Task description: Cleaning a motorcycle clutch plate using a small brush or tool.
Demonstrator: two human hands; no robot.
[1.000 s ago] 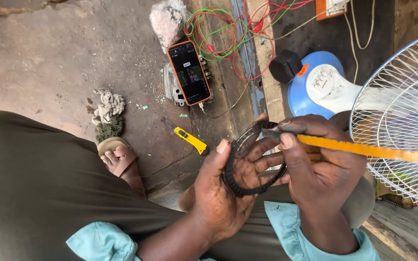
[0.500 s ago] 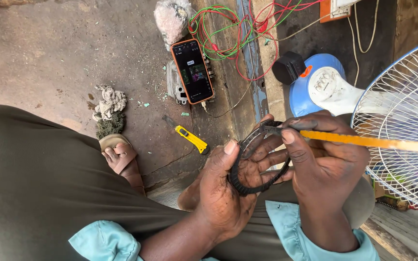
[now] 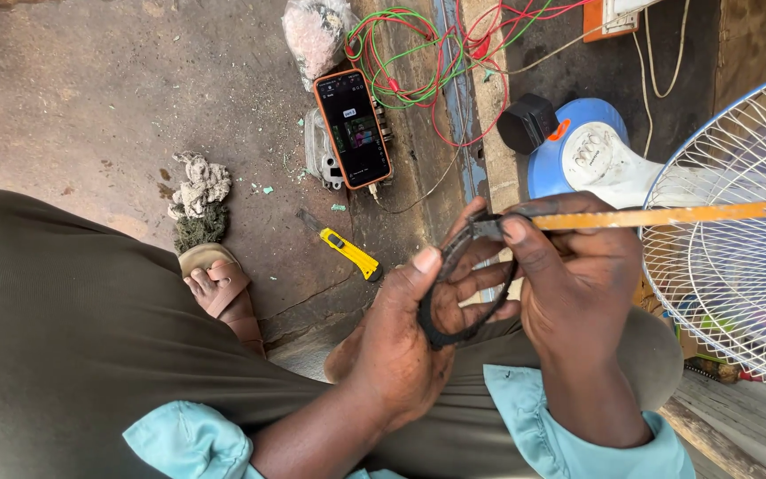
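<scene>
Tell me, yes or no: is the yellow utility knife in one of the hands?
No: the yellow utility knife lies on the concrete floor, while the left hand holds a black ring and the right hand a yellow strip.

A person seen from above, looking down at their own lap. Both forearms end in light turquoise shirt cuffs [image 3: 534,417], the fabric loosely folded back at the wrists, with the left cuff [image 3: 183,439] bunched near the bottom edge. The left hand [image 3: 405,341] and right hand [image 3: 578,284] are both smeared with dark grease, heaviest on the fingertips and palms. A wide stretch of plain olive-brown cloth [image 3: 73,337] covers the legs, smooth with a few soft creases. One bare foot shows at the left knee, in a tan open-toed sandal [image 3: 219,284] with a broad strap.
</scene>
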